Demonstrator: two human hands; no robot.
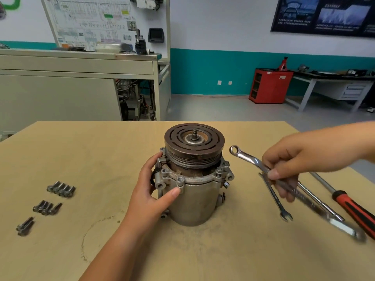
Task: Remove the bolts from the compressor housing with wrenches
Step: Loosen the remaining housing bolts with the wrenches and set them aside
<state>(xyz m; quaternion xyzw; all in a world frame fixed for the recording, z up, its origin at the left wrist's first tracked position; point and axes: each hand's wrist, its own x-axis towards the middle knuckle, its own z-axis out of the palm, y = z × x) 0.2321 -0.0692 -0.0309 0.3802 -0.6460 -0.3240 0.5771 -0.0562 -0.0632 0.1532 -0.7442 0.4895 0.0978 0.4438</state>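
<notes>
The grey compressor housing (194,201) stands upright mid-table with a rusty grooved pulley (194,141) on top. Two bolts (222,167) still sit in its flange at the right. My left hand (153,191) grips the housing's left side, thumb across the front. To the right, my right hand (288,165) pinches a long chrome combination wrench (246,157) by its shank, ring end pointing toward the pulley and lifted off the table. Beneath that hand lie a smaller open-end wrench (276,199) and another slim wrench (320,203).
Three groups of removed bolts lie at the left: (60,188), (47,207), (25,226). A red-and-black handled screwdriver (353,207) lies at the right edge of the tan table (101,159). A grey cabinet, a red cabinet and a workbench stand behind.
</notes>
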